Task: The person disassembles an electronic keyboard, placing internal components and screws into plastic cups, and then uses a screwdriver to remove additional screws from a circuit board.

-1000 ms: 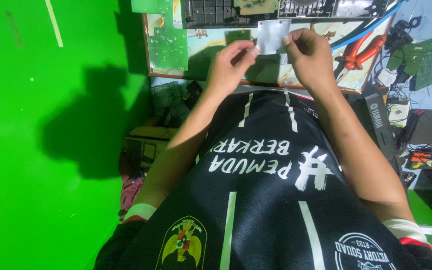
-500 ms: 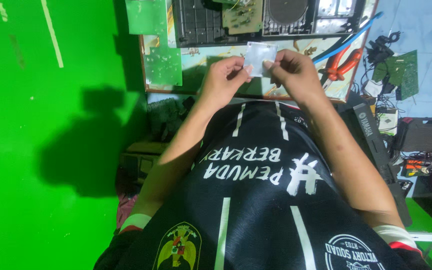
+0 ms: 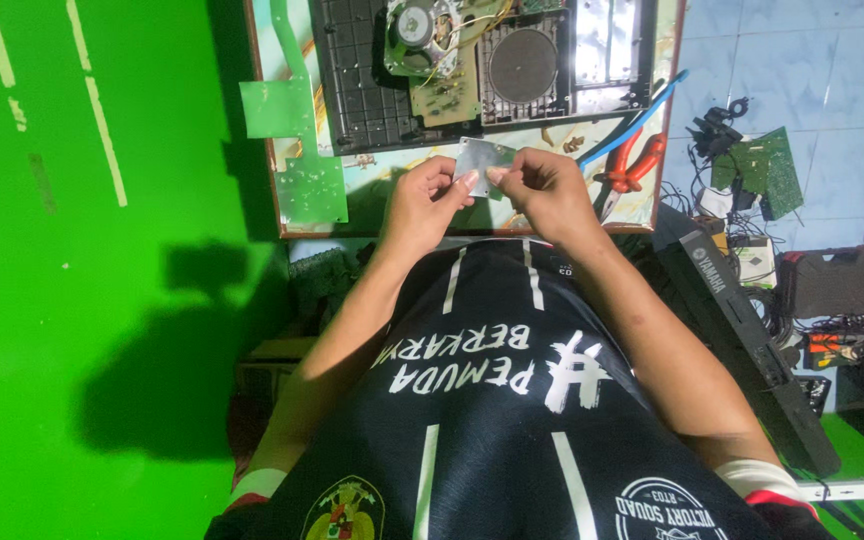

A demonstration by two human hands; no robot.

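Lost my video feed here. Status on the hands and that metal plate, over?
Left hand and right hand both pinching the small metal plate, held above the table. Red-handled pliers lie right of it. Nothing between hands and plate.

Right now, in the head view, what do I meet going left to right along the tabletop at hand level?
Green circuit board → left hand → small metal plate → right hand → red-handled pliers → green board on the floor.
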